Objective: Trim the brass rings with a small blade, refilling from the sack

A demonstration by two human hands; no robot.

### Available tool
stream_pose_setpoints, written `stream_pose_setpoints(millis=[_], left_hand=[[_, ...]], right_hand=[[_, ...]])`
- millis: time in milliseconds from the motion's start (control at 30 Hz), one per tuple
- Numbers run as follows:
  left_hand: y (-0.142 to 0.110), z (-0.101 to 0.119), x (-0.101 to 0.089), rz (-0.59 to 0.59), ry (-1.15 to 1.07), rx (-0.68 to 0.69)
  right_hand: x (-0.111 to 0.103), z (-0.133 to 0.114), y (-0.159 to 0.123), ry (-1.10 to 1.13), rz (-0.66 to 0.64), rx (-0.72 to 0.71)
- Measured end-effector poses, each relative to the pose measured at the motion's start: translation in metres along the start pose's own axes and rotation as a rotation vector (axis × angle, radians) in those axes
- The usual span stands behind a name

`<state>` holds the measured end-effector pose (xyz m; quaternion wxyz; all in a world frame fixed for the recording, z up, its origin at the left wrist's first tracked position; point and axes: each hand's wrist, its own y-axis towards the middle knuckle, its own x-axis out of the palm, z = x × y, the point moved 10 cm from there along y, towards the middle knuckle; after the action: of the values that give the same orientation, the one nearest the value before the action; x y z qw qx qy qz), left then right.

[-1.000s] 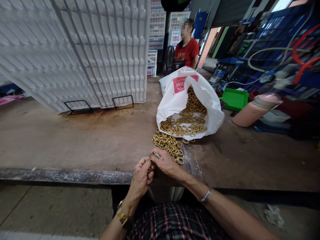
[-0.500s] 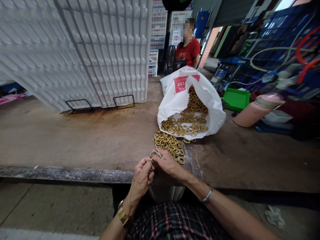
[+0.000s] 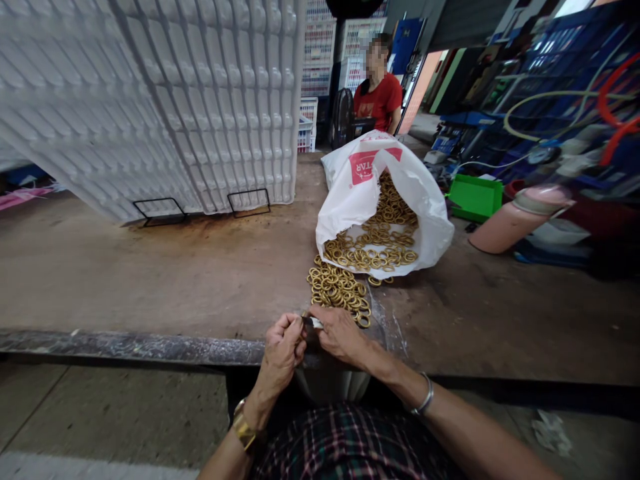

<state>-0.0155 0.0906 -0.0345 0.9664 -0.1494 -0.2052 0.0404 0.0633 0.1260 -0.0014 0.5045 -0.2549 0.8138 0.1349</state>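
My left hand (image 3: 284,343) is closed in a pinch near the table's front edge, on what looks like a gold-coloured ring mostly hidden by the fingers. Close against it on the right, my right hand (image 3: 343,337) grips a small knife (image 3: 317,323) with a pale handle; its dark blade points at the left fingertips. Just beyond the hands lies a loose pile of gold-coloured metal rings (image 3: 337,287). Behind that pile, a white plastic sack (image 3: 345,210) with red print lies on its side, its mouth towards me and many more rings inside.
Tall white ribbed plastic trays (image 3: 225,107) stand on the wooden table (image 3: 200,280) at left, with black wire stands (image 3: 249,203) at their foot. Right of the sack are a green tray (image 3: 475,198) and a pink bottle (image 3: 517,220). A person in red (image 3: 383,100) is behind.
My right hand has turned and shifted slightly, and the knife now lies flatter, its blade at the left fingertips. My left hand has stayed nearly in place.
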Motion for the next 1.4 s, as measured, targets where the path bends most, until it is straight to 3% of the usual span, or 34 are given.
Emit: stream_pose_setpoints(millis=[600, 1033, 1167, 1400], left_hand=[[-0.001, -0.004, -0.003, -0.028, 0.108, 0.056], [-0.007, 0.002, -0.006, -0.032, 0.164, 0.081], [-0.016, 0.003, -0.004, -0.060, 0.110, 0.053], [-0.031, 0.000, -0.016, -0.034, -0.009, 0.003]], right_hand=[[-0.002, 0.000, 0.000, -0.117, -0.037, 0.071], [0.008, -0.012, 0.001, 0.048, -0.105, -0.098], [0.003, -0.020, -0.001, 0.083, -0.131, -0.120], [0.004, -0.032, -0.003, -0.076, -0.139, -0.066]])
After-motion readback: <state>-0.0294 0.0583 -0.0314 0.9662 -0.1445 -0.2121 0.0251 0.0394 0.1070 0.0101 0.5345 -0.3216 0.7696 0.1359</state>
